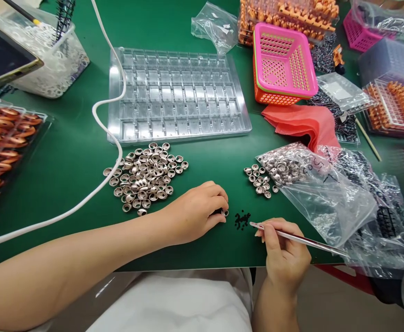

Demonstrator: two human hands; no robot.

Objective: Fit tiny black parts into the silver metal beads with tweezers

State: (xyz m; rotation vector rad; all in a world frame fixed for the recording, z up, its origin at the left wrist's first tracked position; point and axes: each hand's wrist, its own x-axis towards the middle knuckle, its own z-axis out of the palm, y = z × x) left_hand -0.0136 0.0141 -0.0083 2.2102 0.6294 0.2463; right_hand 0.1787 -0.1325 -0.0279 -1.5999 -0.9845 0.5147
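My left hand (200,210) rests low over the green table, its fingers curled round a small silver metal ring (225,213) that shows at the fingertips. Between thumb and fingers my right hand (287,251) grips a thin silver metal stick (302,239), pen-like, whose tip points left. That tip lies at the right edge of a small cluster of tiny black pieces (241,220). Left of my left hand spreads a large pile of silver rings (146,175). A smaller group of the same rings (260,181) sits above the black pieces, by the mouth of a clear plastic bag (312,184).
A clear compartment tray (177,133) lies behind the ring pile, with a white cable (96,113) running across its left side. Pink baskets (285,60), red cloth (305,122) and bags crowd the right. At left stand a tub of white parts (56,60) and orange parts (1,147).
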